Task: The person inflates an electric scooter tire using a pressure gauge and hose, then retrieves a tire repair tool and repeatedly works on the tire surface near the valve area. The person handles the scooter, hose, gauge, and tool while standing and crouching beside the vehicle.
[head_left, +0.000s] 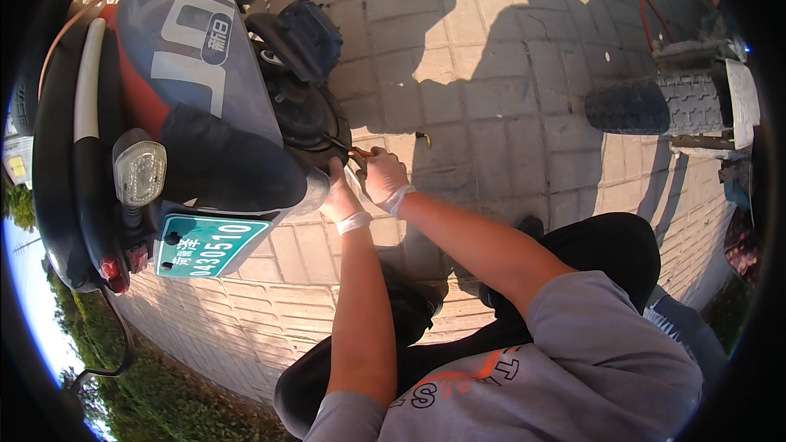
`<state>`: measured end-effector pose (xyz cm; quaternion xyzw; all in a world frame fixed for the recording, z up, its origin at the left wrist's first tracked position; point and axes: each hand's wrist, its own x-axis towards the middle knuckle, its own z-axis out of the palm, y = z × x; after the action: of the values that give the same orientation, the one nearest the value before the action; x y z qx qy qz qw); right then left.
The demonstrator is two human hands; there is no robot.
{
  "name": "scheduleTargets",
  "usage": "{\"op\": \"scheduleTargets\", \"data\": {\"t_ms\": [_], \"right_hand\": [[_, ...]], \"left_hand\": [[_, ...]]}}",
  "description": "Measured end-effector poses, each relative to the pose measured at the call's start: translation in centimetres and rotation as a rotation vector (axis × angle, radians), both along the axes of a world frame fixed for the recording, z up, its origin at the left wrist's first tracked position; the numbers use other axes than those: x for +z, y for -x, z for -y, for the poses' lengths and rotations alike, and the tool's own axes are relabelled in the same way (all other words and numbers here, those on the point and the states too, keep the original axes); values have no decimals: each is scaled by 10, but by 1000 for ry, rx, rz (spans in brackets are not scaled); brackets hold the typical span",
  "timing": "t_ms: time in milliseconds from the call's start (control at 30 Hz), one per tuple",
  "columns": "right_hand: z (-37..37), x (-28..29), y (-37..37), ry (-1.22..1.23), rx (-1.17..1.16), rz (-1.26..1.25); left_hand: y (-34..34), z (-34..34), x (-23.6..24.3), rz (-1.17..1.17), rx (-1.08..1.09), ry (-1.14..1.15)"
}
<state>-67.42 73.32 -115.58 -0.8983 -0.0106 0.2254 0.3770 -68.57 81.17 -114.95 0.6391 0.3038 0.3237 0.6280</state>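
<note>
At the rear wheel (307,110) of an electric scooter (225,49), both my hands work close together in thin, clear gloves. My right hand (383,176) is closed on a slim tool with an orange handle (358,152); its dark shaft reaches to the wheel's edge. Its exact kind is too small to tell. My left hand (337,195) sits just beside, against the lower side of the wheel below the tool, its thumb pointing up. The left fingertips are hidden behind the hand and wheel. A small black and yellow piece (424,139) lies on the paving right of the wheel.
The scooter's black mudguard (229,160), green number plate (214,244) and clear lamp (140,172) stand left of my arms. Another vehicle's treaded tyre (667,104) is at the right. An orange-red hose (643,4) runs at the upper right. Brick paving (491,139) lies between.
</note>
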Motion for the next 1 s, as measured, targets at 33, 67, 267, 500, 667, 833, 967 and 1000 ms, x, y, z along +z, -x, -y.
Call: {"op": "scheduleTargets", "data": {"t_ms": [33, 67, 267, 500, 667, 833, 967, 1000], "right_hand": [[-5, 1, 3, -30, -19, -12], [-9, 2, 6, -57, -54, -23], [-10, 12, 15, 53, -53, -13], [-7, 10, 6, 149, 61, -92], [-16, 1, 8, -34, -172, 1], [-14, -1, 9, -143, -197, -28], [-15, 0, 6, -130, -205, -115], [-16, 1, 6, -127, -213, -113]], "left_hand": [[0, -1, 1, 0, -14, 27], [1, -1, 2, 2, -31, 72], [19, -20, -20, -178, -127, 174], [51, -27, 55, -950, -865, 210], [91, 9, 242, -1012, -1600, -114], [83, 37, 294, -832, -1804, -106], [82, 35, 282, -654, -1911, -835], [81, 32, 279, -682, -1923, -766]]}}
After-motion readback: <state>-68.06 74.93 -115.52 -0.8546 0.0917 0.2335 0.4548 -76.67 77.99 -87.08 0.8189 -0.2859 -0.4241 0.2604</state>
